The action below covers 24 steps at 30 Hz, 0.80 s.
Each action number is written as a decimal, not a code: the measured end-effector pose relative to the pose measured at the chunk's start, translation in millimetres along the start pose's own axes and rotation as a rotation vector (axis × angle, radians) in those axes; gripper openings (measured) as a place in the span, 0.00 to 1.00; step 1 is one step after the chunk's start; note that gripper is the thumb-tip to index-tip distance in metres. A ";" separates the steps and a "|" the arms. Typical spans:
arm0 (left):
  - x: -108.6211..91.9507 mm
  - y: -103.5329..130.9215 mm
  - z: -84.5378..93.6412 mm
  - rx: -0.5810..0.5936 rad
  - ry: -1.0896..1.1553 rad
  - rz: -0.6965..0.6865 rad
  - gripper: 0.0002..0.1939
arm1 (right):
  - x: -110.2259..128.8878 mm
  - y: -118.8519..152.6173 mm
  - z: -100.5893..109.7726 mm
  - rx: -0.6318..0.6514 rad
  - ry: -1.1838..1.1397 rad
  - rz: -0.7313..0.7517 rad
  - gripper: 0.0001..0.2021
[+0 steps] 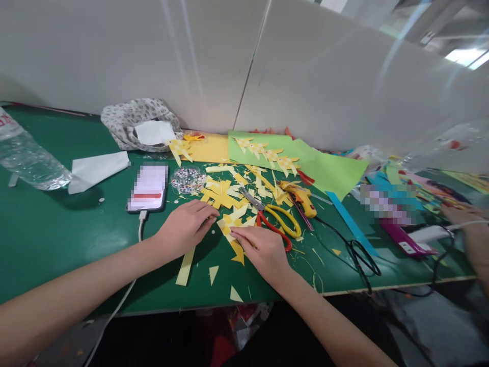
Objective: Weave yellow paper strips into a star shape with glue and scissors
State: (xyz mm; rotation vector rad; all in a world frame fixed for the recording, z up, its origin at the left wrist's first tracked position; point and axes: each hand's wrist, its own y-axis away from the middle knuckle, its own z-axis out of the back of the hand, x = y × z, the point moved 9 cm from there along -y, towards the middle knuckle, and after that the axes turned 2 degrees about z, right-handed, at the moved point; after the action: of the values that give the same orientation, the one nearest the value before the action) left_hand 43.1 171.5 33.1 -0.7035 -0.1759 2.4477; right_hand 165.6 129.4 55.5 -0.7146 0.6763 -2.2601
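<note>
A small woven piece of yellow and pale-yellow paper (225, 224) lies low over the table between my hands. The fingers of my right hand (263, 251) are pinched on its near edge. Close to its left side, my left hand (189, 227) has its fingers curled and pressed together; what is in them is hidden. A pale paper strip (186, 266) extends from beneath that hand. Just beyond lie a crossed yellow paper piece (220, 194), many cut strips, and cutting pliers (256, 199) with one red and one yellow handle.
Yellow glue gun (303, 199) and its black cord lie to the right. A phone (148, 188) on a cable and a bead box (188, 180) are left. Finished woven fish (265, 153) rest on green paper (324, 163). A water bottle (30, 153) stands far left; another person's arm (471, 244) reaches in right.
</note>
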 end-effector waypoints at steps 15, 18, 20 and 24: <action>2.2 -3.3 -6.3 0.034 0.174 0.071 0.02 | 10.6 1.4 -0.8 -0.034 -0.029 0.064 0.08; 2.7 -1.2 -4.4 0.020 0.389 0.144 0.02 | 12.5 0.0 4.8 -0.086 -0.028 0.068 0.08; 7.0 0.9 -4.1 -0.015 0.578 0.221 0.05 | 13.2 -1.1 9.6 -0.128 -0.023 0.064 0.09; 12.4 4.6 -17.1 0.019 0.897 0.370 0.12 | 13.3 -2.9 17.3 -0.191 -0.021 0.046 0.11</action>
State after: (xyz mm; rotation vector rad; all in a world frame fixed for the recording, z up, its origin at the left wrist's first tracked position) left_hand 41.2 174.2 11.7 -1.8594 0.3554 2.1866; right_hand 167.1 117.1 73.8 -0.8038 0.8982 -2.1630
